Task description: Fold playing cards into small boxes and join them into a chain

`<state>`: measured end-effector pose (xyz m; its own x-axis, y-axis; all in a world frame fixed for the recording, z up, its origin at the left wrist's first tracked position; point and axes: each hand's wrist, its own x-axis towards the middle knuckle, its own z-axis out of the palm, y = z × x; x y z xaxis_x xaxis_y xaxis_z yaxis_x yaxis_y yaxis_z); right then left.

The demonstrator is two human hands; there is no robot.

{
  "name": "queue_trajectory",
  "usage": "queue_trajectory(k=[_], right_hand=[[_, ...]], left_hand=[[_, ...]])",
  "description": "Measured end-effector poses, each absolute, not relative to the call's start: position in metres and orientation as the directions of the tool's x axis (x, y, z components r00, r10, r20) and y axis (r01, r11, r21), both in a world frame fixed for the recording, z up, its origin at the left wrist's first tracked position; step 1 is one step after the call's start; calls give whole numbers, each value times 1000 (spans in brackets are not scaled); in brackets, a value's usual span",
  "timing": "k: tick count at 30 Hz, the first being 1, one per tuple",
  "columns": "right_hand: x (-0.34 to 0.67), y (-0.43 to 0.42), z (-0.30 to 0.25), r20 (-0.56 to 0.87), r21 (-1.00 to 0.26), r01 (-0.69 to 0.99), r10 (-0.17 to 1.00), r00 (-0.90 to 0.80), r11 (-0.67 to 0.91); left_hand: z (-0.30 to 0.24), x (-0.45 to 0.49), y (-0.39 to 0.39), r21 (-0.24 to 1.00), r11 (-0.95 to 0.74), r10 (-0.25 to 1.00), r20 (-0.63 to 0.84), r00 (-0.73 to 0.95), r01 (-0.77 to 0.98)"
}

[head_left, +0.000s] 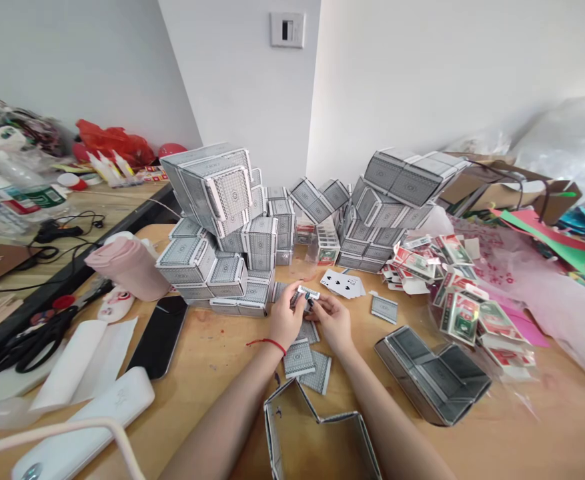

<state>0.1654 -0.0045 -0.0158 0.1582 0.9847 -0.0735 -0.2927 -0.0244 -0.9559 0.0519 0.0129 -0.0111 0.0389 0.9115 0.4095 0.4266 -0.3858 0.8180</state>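
Note:
My left hand [286,319] and my right hand [333,319] meet at the middle of the wooden table [212,360], both closed on a small deck of playing cards [306,295] held between them. A thin red string circles my left wrist. Loose patterned cards [306,363] lie on the table just under my hands. A fan of face-up cards [343,283] lies just beyond my fingers. An open empty carton [317,433] sits between my forearms near the front edge.
Stacks of grey patterned card boxes [222,227] rise behind my hands, with another pile [397,193] to the right. Flattened red-green packs [465,300] lie right, beside an open grey tray [432,373]. A black phone [159,333], scissors [37,340] and a pink roll [129,263] lie left.

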Motion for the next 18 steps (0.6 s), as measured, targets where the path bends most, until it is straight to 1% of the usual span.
queue_trajectory(k=[3,7,12,18], right_hand=[[167,-3,-21,-52,-969,-247,974,220,3],[169,-2,-26,-34,-985,-171,961,273,13],[171,-3,-26,-7,-987,-158,965,262,36],[172,-4,-22,-11,-989,-147,966,257,27]], left_hand=[[-13,53,13,817,-402,909,412,69,414],[-18,53,15,795,-415,903,421,91,442],[-19,53,16,766,-435,891,442,104,473],[-18,52,16,736,-434,886,453,99,520]])
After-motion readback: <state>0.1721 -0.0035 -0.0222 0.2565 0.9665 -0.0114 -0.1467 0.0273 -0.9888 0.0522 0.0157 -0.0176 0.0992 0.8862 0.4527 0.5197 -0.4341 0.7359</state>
